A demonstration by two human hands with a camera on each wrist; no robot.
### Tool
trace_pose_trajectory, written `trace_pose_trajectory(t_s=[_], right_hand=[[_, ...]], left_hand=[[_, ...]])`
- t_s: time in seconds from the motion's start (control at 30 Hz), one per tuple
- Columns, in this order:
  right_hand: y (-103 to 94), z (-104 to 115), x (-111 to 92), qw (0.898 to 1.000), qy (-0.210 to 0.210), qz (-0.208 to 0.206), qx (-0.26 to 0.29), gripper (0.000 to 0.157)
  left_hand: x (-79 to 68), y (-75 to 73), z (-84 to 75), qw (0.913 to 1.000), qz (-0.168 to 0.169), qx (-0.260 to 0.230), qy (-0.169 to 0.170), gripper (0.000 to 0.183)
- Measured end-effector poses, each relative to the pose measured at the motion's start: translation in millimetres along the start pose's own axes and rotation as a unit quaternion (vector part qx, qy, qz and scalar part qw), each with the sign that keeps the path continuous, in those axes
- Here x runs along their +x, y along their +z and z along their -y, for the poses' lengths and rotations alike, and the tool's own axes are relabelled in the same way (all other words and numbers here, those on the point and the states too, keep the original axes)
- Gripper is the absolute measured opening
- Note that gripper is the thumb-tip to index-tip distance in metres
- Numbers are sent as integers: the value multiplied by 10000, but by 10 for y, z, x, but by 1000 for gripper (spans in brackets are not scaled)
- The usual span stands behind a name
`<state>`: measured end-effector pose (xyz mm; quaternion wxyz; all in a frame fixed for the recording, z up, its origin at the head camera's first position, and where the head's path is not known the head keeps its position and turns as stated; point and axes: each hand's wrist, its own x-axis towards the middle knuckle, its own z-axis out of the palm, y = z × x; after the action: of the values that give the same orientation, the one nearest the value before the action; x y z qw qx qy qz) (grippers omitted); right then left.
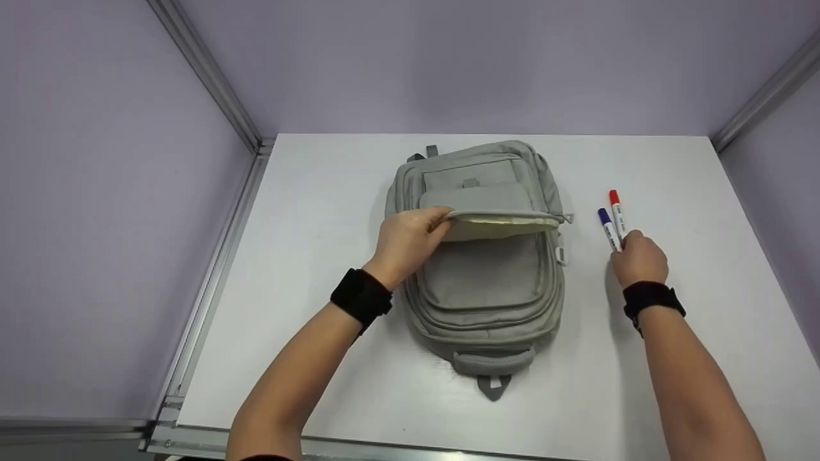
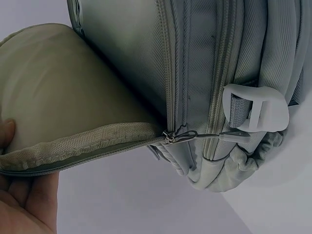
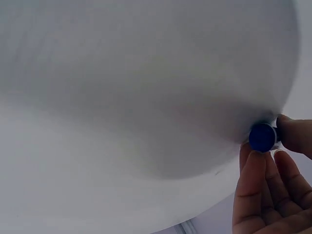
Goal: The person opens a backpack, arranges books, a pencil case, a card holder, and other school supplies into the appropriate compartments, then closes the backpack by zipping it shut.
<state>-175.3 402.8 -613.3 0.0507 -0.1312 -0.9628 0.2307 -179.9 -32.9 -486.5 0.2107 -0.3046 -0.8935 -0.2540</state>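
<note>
A grey backpack (image 1: 480,275) lies on the white table with its front pocket unzipped. My left hand (image 1: 410,240) pinches the edge of the pocket flap (image 1: 506,219) and holds it lifted, showing the pale lining (image 2: 73,92). To the right of the bag, my right hand (image 1: 640,259) pinches a blue-capped marker (image 1: 609,230) near its lower end. Its round blue end (image 3: 262,137) shows between thumb and fingers in the right wrist view. A red-capped marker (image 1: 617,211) lies alongside, its lower end at the same fingers; I cannot tell whether they grip it too.
The zipper pull (image 2: 180,137) hangs at the flap's corner, near a white strap buckle (image 2: 268,109). The bag's top handle (image 1: 493,362) points toward the table's front edge. Pale walls and metal frame rails (image 1: 214,83) enclose the table (image 1: 307,192).
</note>
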Motion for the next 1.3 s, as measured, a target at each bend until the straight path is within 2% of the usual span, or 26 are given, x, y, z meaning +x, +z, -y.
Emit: trace_pose_trajectory(t_s=[0.17, 0.27, 0.33, 0.4, 0.5, 0.6, 0.7, 0.83, 0.93, 1.0, 1.13, 1.3], right_hand=[[12, 71, -60, 9994, -91, -274, 192, 30], [-32, 191, -118, 9951, -412, -774, 447, 35], [-62, 288, -168, 9873, -754, -1248, 626, 33], [-88, 395, -231, 9749, -1164, -1735, 773, 30], [-130, 549, -340, 9489, -1863, -2369, 937, 27], [-172, 702, -445, 9163, -2617, -2803, 1151, 27], [-186, 866, -535, 8777, -3376, -3060, 1484, 28], [-152, 1108, -643, 8305, -4397, -3023, 1597, 29], [-99, 1284, -700, 8048, -5115, -2693, 1346, 27], [-52, 1392, -709, 7928, -5491, -2413, 1081, 27], [59, 1568, -649, 7852, -5811, -2087, 473, 27], [163, 1692, -537, 7893, -5809, -1976, -218, 23]], left_hand=[[31, -37, 12, 9996, 140, -69, -240, 21], [41, -57, 29, 9992, 131, -119, -357, 20], [47, -68, 42, 9989, 116, -163, -416, 21], [57, -81, 56, 9985, 108, -245, -483, 21], [74, -100, 75, 9975, 118, -356, -603, 22], [101, -115, 94, 9963, 139, -424, -740, 22], [127, -125, 110, 9950, 206, -445, -874, 23], [160, -130, 132, 9931, 318, -474, -1028, 24], [185, -130, 143, 9929, 335, -433, -1057, 23], [200, -131, 142, 9931, 315, -401, -1059, 23], [224, -137, 133, 9932, 300, -379, -1061, 22], [237, -133, 121, 9931, 324, -382, -1060, 22]])
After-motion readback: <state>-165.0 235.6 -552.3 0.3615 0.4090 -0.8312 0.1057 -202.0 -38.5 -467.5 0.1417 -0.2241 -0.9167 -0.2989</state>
